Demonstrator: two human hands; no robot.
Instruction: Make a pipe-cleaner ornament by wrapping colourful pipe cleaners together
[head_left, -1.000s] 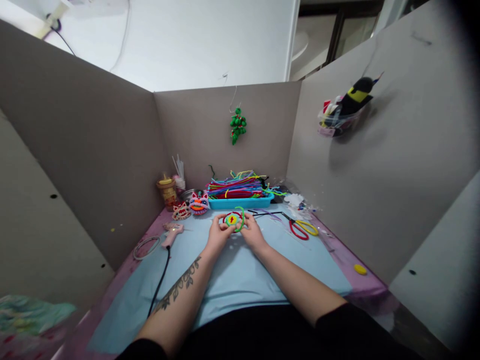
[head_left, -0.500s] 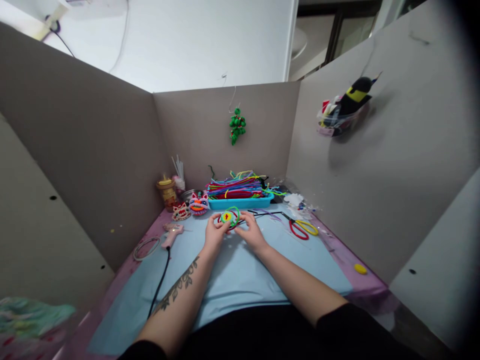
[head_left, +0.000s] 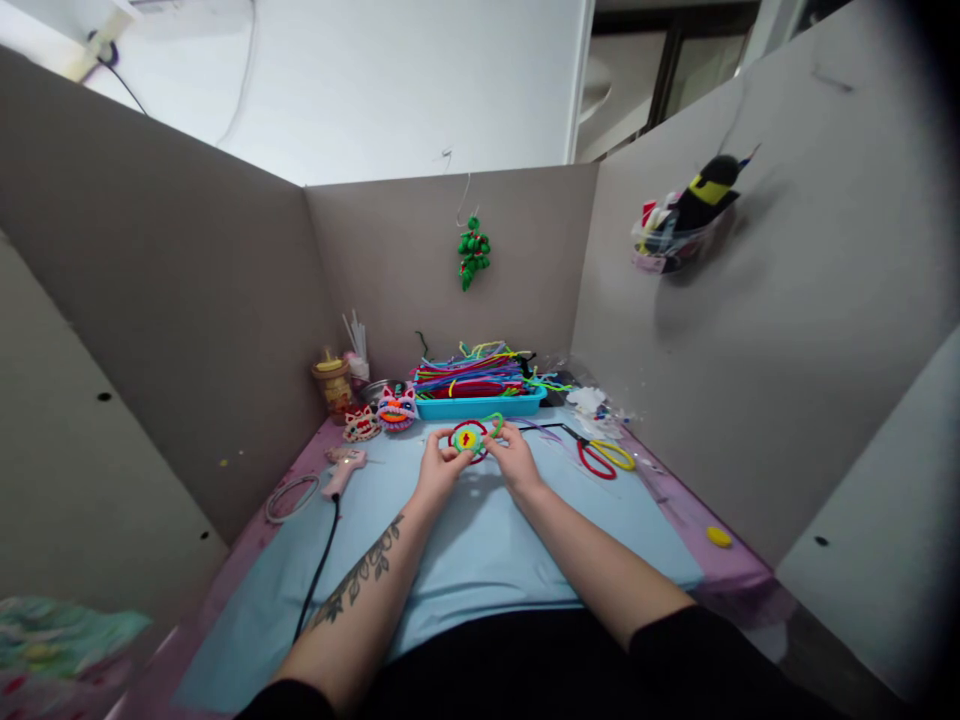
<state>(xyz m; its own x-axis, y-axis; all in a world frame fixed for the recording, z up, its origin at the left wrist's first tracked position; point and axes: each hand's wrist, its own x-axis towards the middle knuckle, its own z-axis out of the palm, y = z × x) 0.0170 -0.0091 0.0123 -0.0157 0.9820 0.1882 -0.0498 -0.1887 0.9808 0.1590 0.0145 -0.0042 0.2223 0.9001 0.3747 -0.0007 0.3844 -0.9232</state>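
Between both hands, above the blue cloth (head_left: 517, 560), is a round pipe-cleaner piece (head_left: 469, 440). Its centre is yellow with a small red mark, ringed in light green, and a dark red loop runs around it. My left hand (head_left: 439, 468) grips its left side, thumb across the lower front. On the other side my right hand (head_left: 516, 458) pinches a green pipe cleaner (head_left: 493, 424) that curves up from the piece. The right fingertips are partly hidden behind it.
A turquoise tray (head_left: 480, 406) piled with coloured pipe cleaners stands behind the hands. Red-and-yellow-handled scissors (head_left: 600, 458) lie right. To the left are a pink glue gun (head_left: 345, 470), two lion-head figures (head_left: 396, 408) and a brown cup (head_left: 334, 388). Grey panels enclose the table.
The round piece has shifted slightly right and its yellow face shows more fully. My right hand has moved a little right and up, with the green pipe cleaner drawn out to the right.
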